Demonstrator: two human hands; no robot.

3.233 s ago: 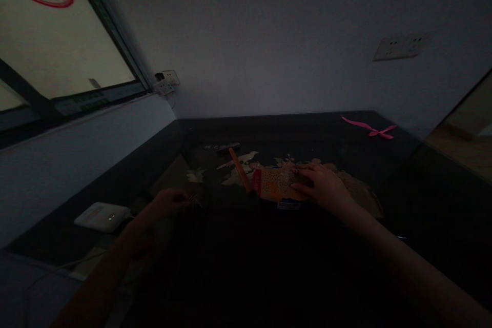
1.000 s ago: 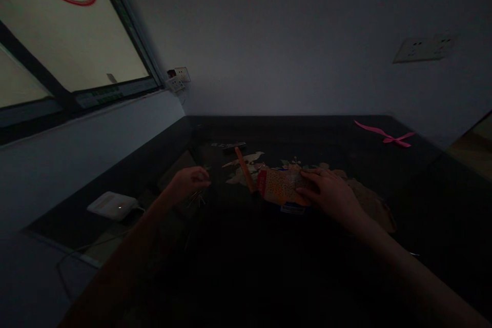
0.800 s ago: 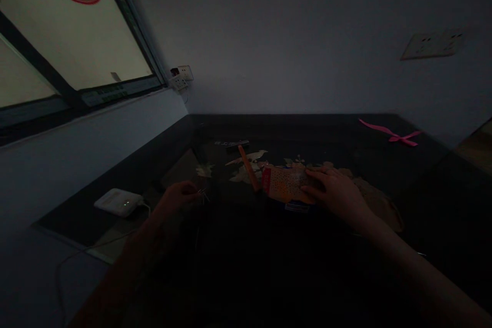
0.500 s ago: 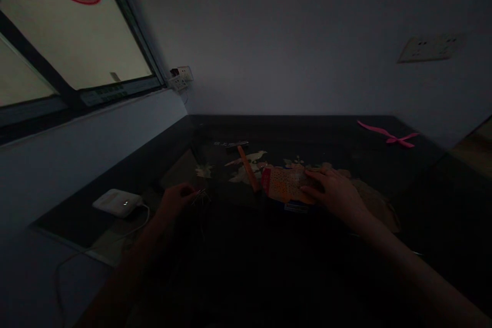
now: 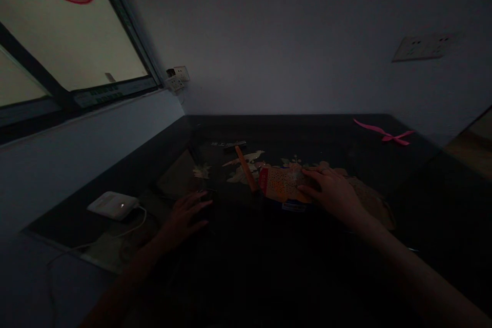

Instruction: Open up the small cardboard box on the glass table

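Note:
My left hand (image 5: 188, 218) lies low over the dark table with its fingers spread and nothing held between them. A thin, faint item (image 5: 209, 190) shows by its fingertips, too dark to make out. My right hand (image 5: 332, 189) has its thumb and fingers on the right part of an orange patterned box (image 5: 282, 183) with a red left end and a dark blue side. Just left of the box, a brown wooden stick (image 5: 246, 169) lies aslant, its far end near a small dark bar (image 5: 234, 146).
A white device (image 5: 113, 205) with a cable lies at the left. A pink ribbon (image 5: 392, 138) is at the back right. Beyond my right hand lies a brown flat piece (image 5: 371, 200). Wall sockets (image 5: 423, 47) are above the dark table (image 5: 307, 130).
My left hand has opened from a pinch on thin strands, lowered, and spread its fingers. The right hand keeps its place on the box. The view has shifted slightly.

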